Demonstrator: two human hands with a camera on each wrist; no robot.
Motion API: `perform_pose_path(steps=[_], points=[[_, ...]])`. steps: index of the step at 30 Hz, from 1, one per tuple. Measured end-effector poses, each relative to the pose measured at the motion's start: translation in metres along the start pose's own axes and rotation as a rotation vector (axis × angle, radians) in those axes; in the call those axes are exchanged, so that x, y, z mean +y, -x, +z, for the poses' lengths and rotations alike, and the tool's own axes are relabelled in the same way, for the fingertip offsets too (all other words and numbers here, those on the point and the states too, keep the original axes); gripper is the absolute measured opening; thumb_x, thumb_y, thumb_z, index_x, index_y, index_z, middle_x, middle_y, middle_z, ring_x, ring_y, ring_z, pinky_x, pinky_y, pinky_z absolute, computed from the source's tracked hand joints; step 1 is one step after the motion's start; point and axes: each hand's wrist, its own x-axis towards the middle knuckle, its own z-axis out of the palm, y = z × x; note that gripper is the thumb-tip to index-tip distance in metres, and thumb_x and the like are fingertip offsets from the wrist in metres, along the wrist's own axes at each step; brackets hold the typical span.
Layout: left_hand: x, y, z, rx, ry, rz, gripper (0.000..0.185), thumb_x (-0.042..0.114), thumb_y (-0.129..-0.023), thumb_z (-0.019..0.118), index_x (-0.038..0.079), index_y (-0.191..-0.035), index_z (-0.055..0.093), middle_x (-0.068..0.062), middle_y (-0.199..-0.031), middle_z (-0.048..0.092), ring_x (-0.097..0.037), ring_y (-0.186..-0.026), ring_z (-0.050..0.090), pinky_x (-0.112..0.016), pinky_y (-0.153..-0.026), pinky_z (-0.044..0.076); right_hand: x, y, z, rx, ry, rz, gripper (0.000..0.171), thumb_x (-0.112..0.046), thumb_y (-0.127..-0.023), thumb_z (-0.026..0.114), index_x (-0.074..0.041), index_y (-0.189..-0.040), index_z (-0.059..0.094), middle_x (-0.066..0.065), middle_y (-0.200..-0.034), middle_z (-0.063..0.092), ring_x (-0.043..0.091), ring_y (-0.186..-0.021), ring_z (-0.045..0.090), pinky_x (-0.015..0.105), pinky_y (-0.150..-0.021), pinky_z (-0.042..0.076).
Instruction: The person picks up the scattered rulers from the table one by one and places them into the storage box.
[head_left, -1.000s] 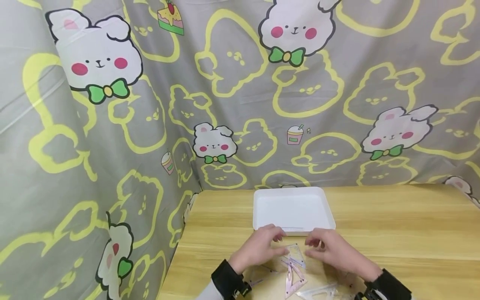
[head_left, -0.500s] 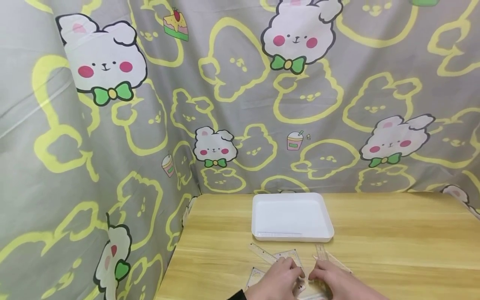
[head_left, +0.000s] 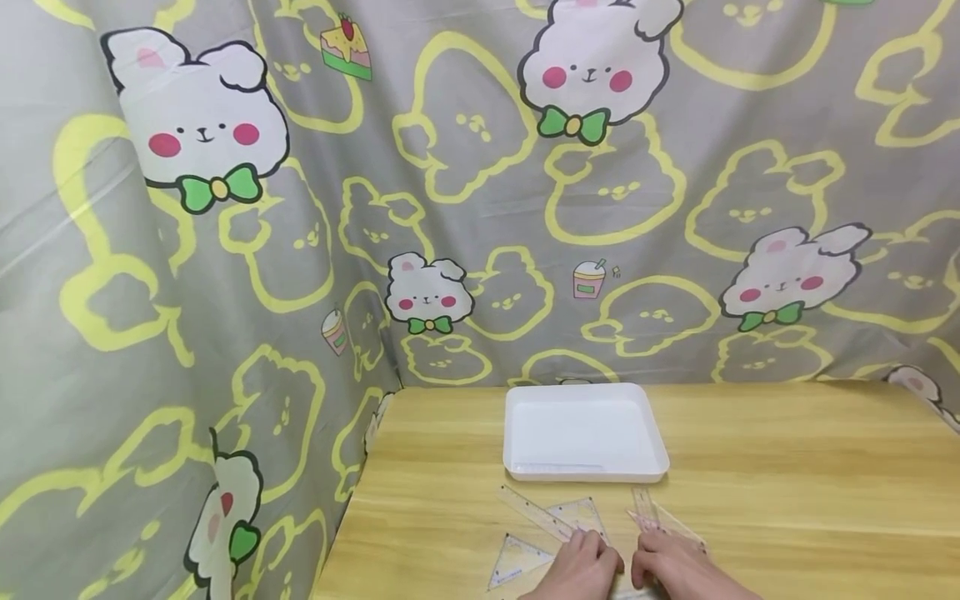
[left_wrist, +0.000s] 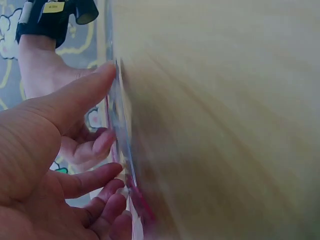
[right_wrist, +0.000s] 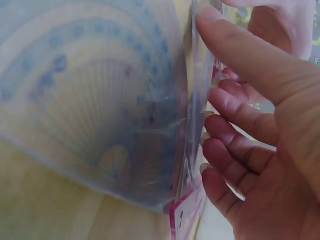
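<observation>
Both hands are down at the near edge of the counter [head_left: 787, 467], gathering the clear rulers [head_left: 540, 515]: the left hand [head_left: 581, 567] and right hand [head_left: 671, 571] pinch a stack of them upright between thumbs and curled fingers. Next, I'd judge, comes squaring the stack and lifting it toward the white tray [head_left: 583, 433]. Since a second ago the hands have pulled back toward the body, uncovering more rulers.
</observation>
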Motion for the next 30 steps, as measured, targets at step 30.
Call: perform_pose_path(steps=[30], points=[[0.017,0.006,-0.018,0.019,0.583,0.076,0.017,0.026,-0.102,0.07,0.011,-0.103,0.077,0.011,-0.092,0.079,0.018,-0.08,0.06,-0.005,-0.068,0.045,-0.014,0.006,-0.014,-0.13,-0.75,0.19,0.018,-0.009,-0.094,0.076,-0.012,-0.084,0.062,-0.013,-0.071,0.057,-0.011,-0.067,0.049,0.015,-0.052,0.043]])
